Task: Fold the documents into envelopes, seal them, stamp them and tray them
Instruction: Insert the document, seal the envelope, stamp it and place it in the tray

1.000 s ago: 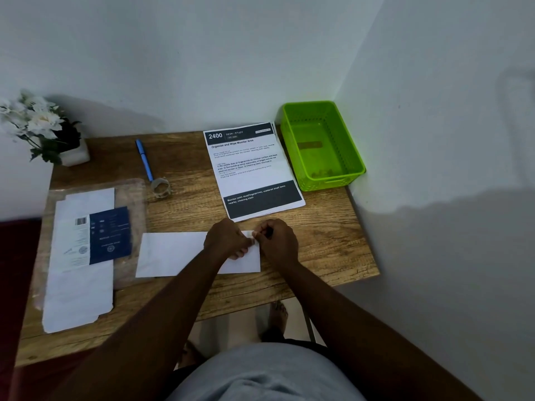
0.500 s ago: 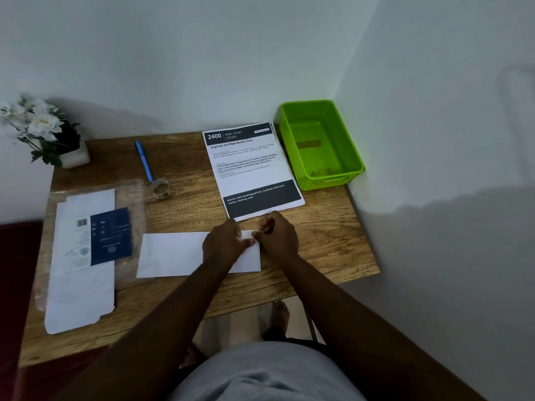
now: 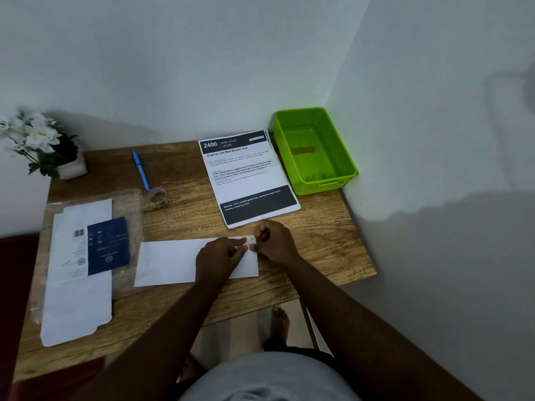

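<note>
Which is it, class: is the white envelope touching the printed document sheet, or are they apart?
Apart. In the head view a strip of bare wooden desk shows between the envelope and the printed document sheet.
</note>
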